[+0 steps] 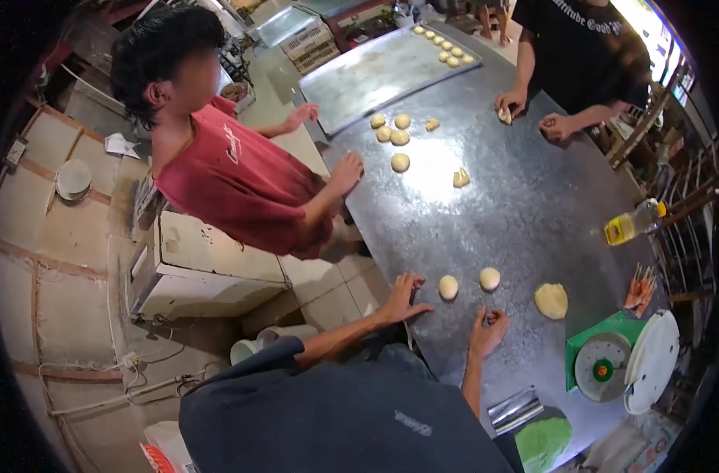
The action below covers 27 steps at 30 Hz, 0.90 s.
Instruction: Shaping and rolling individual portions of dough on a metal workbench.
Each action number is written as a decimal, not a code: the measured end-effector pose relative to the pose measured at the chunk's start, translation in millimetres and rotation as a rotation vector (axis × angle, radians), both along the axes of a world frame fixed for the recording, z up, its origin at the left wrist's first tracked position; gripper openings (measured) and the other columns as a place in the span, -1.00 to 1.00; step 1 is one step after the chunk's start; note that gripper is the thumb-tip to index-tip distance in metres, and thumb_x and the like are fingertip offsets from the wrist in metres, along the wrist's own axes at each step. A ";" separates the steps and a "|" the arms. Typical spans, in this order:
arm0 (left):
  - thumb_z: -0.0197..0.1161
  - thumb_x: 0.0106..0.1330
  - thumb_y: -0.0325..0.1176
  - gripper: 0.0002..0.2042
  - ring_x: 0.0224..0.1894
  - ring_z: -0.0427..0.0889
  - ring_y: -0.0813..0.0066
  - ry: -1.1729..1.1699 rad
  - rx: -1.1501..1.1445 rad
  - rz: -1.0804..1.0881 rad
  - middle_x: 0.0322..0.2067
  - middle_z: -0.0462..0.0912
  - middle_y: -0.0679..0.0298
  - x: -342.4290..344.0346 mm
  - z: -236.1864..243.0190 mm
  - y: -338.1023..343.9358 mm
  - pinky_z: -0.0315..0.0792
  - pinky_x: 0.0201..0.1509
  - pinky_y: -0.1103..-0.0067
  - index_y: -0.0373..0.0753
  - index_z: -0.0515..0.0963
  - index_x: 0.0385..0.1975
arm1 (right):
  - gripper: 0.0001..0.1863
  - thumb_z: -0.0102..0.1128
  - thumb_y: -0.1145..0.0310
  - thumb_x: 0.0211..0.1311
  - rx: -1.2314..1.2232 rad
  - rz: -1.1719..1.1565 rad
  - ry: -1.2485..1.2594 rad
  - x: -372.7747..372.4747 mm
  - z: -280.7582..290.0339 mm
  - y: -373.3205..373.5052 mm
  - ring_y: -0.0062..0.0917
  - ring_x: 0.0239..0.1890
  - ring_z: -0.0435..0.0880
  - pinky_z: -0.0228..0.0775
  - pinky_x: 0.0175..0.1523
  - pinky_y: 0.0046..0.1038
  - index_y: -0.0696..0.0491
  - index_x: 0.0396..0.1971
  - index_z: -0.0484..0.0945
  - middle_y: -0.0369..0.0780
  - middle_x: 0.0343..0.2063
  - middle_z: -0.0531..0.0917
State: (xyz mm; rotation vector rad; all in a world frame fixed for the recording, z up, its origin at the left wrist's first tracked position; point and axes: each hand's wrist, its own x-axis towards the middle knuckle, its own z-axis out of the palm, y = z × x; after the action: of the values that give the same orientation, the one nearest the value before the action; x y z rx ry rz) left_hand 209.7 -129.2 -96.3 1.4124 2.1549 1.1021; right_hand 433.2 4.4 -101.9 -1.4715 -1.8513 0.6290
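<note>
Near lower centre of the frame, on the grey metal table (517, 217): a left dough ball (448, 288), pale and slightly oval, and just beside it, apart, a rounder right dough ball (489, 278). Close to the left dough ball, at the table's edge, the left hand (405, 301) – released, fingers spread, thumb pointing toward the dough. Just below the right dough ball, apart from it, the right hand (488, 331), also released, fingers loosely curled with a gap at the thumb.

Farther right, a flattened dough round (551, 301). Beyond, toward the lower right, a green scale (576, 359) with a round dial and a white plate (657, 359); below, a shiny metal piece (515, 410) beside a flat green mass (542, 443). Along the right edge, a tilted bottle of yellow liquid (623, 229) and a bundle of reddish sticks (640, 290).

At upper centre, a cluster of dough balls (400, 137) and a cut dough piece (461, 179). Above, a large metal tray (375, 72) with more balls in its far right part. At upper left, a co-worker in red (241, 173), one hand at the table's edge; at upper right, a co-worker in black (580, 55) – fingers on a small dough lump (504, 116).
</note>
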 end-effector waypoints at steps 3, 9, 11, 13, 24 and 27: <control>0.62 0.01 -0.03 -0.22 -0.07 0.40 0.22 0.036 0.010 -0.014 -0.16 0.41 0.13 0.8 2.7 0.2 0.34 0.06 0.38 -0.26 0.38 0.17 | -0.74 0.42 0.38 0.20 0.025 0.011 0.003 2.0 -1.8 1.6 -0.34 -0.37 0.51 0.42 -0.20 -0.29 0.18 -0.28 0.51 -0.16 -0.41 0.51; 0.63 -0.02 -0.08 -0.11 0.01 0.46 0.05 -0.108 -0.094 -0.009 -0.06 0.44 0.01 10.0 12.7 11.0 0.38 0.14 0.23 -0.31 0.28 0.28 | -0.69 0.43 0.28 0.22 -0.329 -0.017 0.178 -4.4 15.5 -1.7 -0.49 -0.31 0.56 0.47 -0.20 -0.38 0.17 -0.25 0.54 -0.21 -0.35 0.58; 0.60 0.09 -0.23 -0.18 -0.02 0.50 0.08 -0.091 -0.081 -0.013 0.01 0.34 0.01 14.0 15.6 19.3 0.51 0.03 0.34 -0.29 0.25 0.30 | -0.65 0.42 0.23 0.24 -0.611 0.033 0.315 -20.5 22.7 -4.1 -0.48 -0.24 0.60 0.51 -0.15 -0.42 0.18 -0.19 0.55 -0.18 -0.28 0.60; 0.57 0.10 -0.29 -0.23 0.02 0.51 0.08 -0.032 -0.084 -0.028 0.03 0.35 0.00 16.5 18.0 29.2 0.52 0.06 0.31 -0.29 0.27 0.29 | -0.59 0.41 0.21 0.24 -0.580 0.188 0.326 -44.5 28.7 -5.5 -0.39 -0.18 0.64 0.54 -0.09 -0.43 0.19 -0.09 0.55 -0.11 -0.18 0.58; 0.29 0.24 -0.66 -0.54 0.11 0.55 0.34 -0.331 0.019 -0.259 0.09 0.45 0.09 37.2 30.0 24.5 0.46 0.19 0.46 -0.31 0.37 0.14 | -0.49 0.53 0.39 0.03 -0.457 0.433 0.317 -30.2 56.4 -21.6 -0.25 -0.10 0.64 0.52 0.02 -0.30 0.12 -0.02 0.50 -0.09 -0.08 0.56; 0.27 0.30 -0.66 -0.58 0.11 0.57 0.40 -0.658 -0.096 -0.348 0.07 0.52 0.11 45.9 32.2 17.3 0.47 0.20 0.48 -0.31 0.40 0.14 | -0.44 0.52 0.40 0.07 -0.638 0.439 0.348 -3.3 45.3 -31.9 -0.35 -0.02 0.64 0.51 0.06 -0.34 0.08 0.07 0.47 -0.12 -0.05 0.60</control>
State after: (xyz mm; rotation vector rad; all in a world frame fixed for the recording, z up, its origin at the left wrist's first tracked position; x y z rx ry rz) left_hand 255.6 -112.0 -64.0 1.1140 1.4206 1.1077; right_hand 429.9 -27.5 -56.7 -1.1953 -1.7754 1.6971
